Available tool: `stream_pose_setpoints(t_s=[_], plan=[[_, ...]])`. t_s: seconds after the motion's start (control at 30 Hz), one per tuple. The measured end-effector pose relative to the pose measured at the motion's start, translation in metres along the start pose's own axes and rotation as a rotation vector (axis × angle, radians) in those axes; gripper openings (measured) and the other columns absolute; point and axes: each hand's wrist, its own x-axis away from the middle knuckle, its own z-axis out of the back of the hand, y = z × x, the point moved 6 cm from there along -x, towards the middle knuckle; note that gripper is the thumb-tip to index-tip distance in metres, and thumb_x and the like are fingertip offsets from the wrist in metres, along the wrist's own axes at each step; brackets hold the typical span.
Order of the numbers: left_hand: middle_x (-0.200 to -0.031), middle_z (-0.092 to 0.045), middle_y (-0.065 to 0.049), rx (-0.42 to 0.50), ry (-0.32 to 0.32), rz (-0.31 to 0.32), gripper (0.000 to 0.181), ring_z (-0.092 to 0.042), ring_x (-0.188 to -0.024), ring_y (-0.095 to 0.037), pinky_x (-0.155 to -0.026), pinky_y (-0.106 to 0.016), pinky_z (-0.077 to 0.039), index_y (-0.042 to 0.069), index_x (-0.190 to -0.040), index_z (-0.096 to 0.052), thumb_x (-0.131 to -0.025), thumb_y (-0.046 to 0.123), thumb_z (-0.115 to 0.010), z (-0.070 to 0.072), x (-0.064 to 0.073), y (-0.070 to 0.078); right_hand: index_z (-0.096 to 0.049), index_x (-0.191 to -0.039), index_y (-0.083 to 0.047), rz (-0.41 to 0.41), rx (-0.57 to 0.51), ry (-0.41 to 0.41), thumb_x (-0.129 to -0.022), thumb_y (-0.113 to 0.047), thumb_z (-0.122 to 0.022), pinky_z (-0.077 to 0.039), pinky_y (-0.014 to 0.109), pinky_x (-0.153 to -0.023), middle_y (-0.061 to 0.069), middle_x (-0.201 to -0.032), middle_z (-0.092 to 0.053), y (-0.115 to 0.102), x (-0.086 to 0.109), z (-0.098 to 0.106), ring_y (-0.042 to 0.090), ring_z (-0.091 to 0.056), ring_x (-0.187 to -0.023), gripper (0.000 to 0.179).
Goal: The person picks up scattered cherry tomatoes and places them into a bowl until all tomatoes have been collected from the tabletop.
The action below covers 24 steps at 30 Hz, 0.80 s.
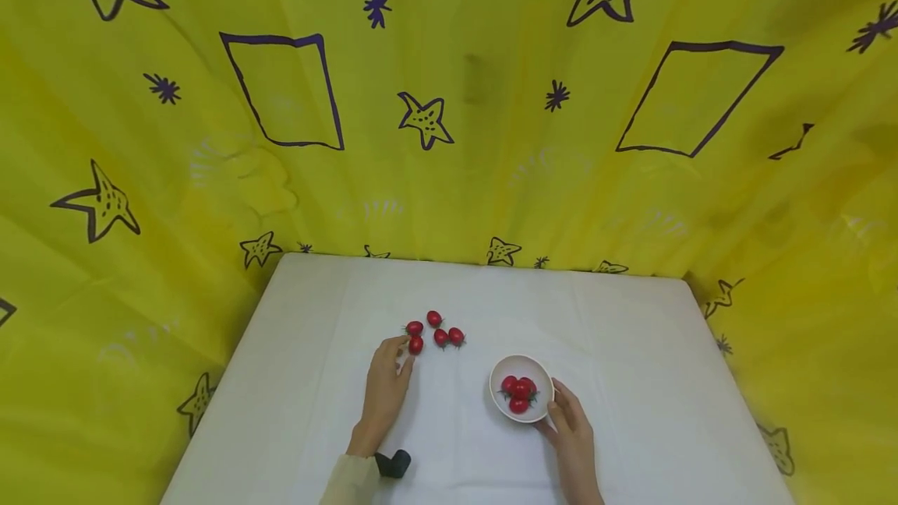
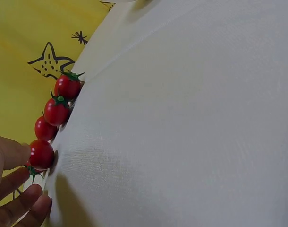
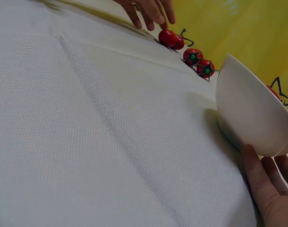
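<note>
Several red cherry tomatoes (image 1: 456, 336) with green stems lie loose on the white table, left of its middle. My left hand (image 1: 384, 384) reaches to the nearest cherry tomato (image 2: 41, 154), its digits spread around the fruit and a fingertip at its side. Whether that fingertip presses on it I cannot tell. On the right, my right hand (image 1: 577, 436) holds a small white bowl (image 1: 496, 404) by its side, thumb and fingers against the wall. Inside the bowl sit several more cherry tomatoes (image 1: 521, 390). The bowl's outer wall (image 3: 250, 111) fills the right of the right wrist view.
White cloth covers the table (image 1: 631, 333). A yellow curtain (image 1: 477, 178) printed with dark stars and frames stands behind and at both sides. A black strap-like piece (image 1: 394, 464) shows beside the left sleeve (image 1: 351, 480).
</note>
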Motion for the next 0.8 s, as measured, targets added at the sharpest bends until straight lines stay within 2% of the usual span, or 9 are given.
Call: stream_pose_setpoints(t_s=[0.27, 0.33, 0.47, 0.57, 0.67, 0.8], plan=[[-0.116, -0.067, -0.015, 0.014, 0.022, 0.105, 0.041, -0.060, -0.100, -0.025, -0.083, -0.038, -0.055, 0.002, -0.131, -0.063, -0.092, 0.005, -0.076, -0.008, -0.006, -0.002, -0.038, -0.159, -0.008, 0.009, -0.015, -0.004, -0.111, -0.027, -0.052, -0.060, 0.024, -0.094, 0.019, -0.161, -0.040, -0.001, -0.001, 0.001, -0.013, -0.057, -0.119, 0.053], [-0.116, -0.068, -0.016, 0.023, 0.030, 0.133, 0.042, -0.059, -0.100, -0.027, -0.084, -0.040, -0.053, 0.001, -0.129, -0.064, -0.090, 0.005, -0.078, -0.010, -0.006, -0.001, -0.039, -0.158, -0.007, 0.010, -0.027, 0.002, -0.110, -0.026, -0.053, -0.060, 0.024, -0.094, 0.016, -0.160, -0.041, -0.002, 0.000, 0.001, -0.013, -0.057, -0.120, 0.053], [-0.119, -0.068, -0.018, -0.012, 0.035, 0.163, 0.044, -0.058, -0.103, -0.031, -0.088, -0.045, -0.051, 0.000, -0.128, -0.064, -0.088, 0.008, -0.081, -0.015, -0.009, 0.003, -0.040, -0.157, -0.007, 0.009, -0.038, 0.012, -0.110, -0.026, -0.054, -0.060, 0.025, -0.095, 0.002, -0.151, -0.048, -0.001, 0.000, 0.002, -0.012, -0.057, -0.122, 0.053], [-0.121, -0.066, -0.018, -0.065, 0.034, 0.167, 0.045, -0.056, -0.107, -0.033, -0.091, -0.046, -0.050, 0.001, -0.128, -0.063, -0.089, 0.012, -0.081, -0.019, -0.010, 0.004, -0.041, -0.157, -0.008, 0.006, -0.040, 0.012, -0.110, -0.026, -0.054, -0.060, 0.025, -0.095, -0.004, -0.146, -0.049, 0.000, 0.000, 0.002, -0.012, -0.058, -0.121, 0.053], [-0.120, -0.066, -0.018, -0.110, 0.051, 0.150, 0.044, -0.055, -0.106, -0.034, -0.090, -0.046, -0.050, 0.001, -0.128, -0.064, -0.089, 0.013, -0.081, -0.019, -0.011, 0.007, -0.041, -0.157, -0.008, 0.002, -0.043, 0.012, -0.109, -0.027, -0.056, -0.060, 0.025, -0.095, -0.002, -0.148, -0.049, 0.000, -0.001, 0.002, -0.012, -0.058, -0.121, 0.054], [-0.113, -0.069, -0.018, -0.151, 0.087, 0.110, 0.038, -0.056, -0.097, -0.032, -0.083, -0.043, -0.050, 0.001, -0.122, -0.067, -0.088, 0.011, -0.082, -0.017, -0.011, 0.011, -0.042, -0.157, -0.009, -0.016, -0.046, 0.016, -0.108, -0.028, -0.058, -0.059, 0.024, -0.096, 0.001, -0.152, -0.047, 0.000, -0.001, 0.002, -0.013, -0.057, -0.121, 0.055]])
